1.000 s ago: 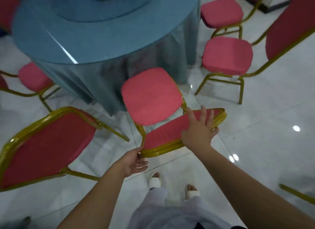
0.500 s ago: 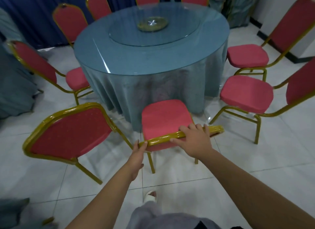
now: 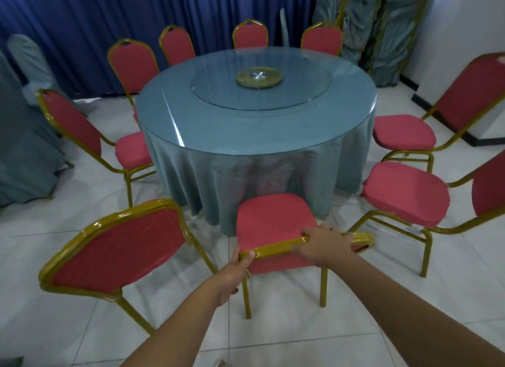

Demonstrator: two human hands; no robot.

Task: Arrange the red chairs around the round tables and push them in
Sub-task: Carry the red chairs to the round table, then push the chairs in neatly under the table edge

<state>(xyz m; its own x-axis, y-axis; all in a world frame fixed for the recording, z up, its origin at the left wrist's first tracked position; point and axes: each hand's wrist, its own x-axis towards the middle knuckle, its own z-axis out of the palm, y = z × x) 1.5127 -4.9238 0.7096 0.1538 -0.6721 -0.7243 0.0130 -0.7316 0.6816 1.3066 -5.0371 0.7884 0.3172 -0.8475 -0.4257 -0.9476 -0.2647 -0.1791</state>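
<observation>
A red chair (image 3: pixel 273 216) with a gold frame stands right in front of me, its seat facing the round table (image 3: pixel 254 120) draped in teal cloth. My left hand (image 3: pixel 235 268) grips the left end of the chair's gold top rail. My right hand (image 3: pixel 325 246) is curled over the rail further right. The seat's front edge sits close to the tablecloth. Another red chair (image 3: pixel 117 246) stands at my left, turned at an angle, its back towards me.
Several more red chairs ring the table: two at the right (image 3: pixel 404 191), one at the left (image 3: pixel 82 131), several at the far side. A glass turntable (image 3: pixel 259 87) lies on the table. Blue curtains hang behind, and a cloth-covered table (image 3: pixel 21 153) is at the far left.
My view has lifted from the chair seat to the whole table. Both hands have closed on the chair's top rail, and the chair now stands upright and closer to the tablecloth.
</observation>
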